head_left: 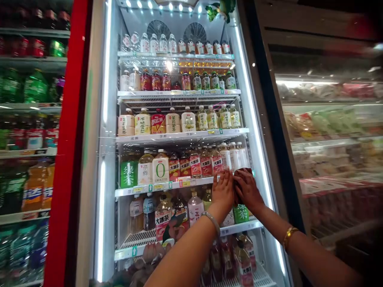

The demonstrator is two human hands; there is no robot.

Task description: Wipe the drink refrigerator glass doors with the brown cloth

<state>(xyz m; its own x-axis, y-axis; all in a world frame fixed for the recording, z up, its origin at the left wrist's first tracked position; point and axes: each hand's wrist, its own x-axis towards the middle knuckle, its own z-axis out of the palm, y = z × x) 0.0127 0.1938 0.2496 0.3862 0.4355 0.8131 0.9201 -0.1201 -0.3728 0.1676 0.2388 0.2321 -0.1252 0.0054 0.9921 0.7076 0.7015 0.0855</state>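
Observation:
My left hand (223, 189) lies against the glass front of a lit drinks cooler (107, 167), palm forward and fingers stretched upward. A pale bangle is on that wrist. Close beside it, my right hand (247, 190) is bent over a small dark brown thing (237, 195), perhaps a cloth, pressed to the glass. A gold bangle circles the right wrist. Behind the hands, through the glass, are pink-labelled bottles (216, 160), white-labelled bottles (233, 155) and a green-labelled bottle (241, 213).
Several shelves of bottled drinks fill the cooler. A red-framed drinks fridge (67, 159) stands at the left. At the right, a dark-edged open chiller (332, 139) holds packaged food. Green leaves (221, 10) hang at the top. Reflections cover the lower glass.

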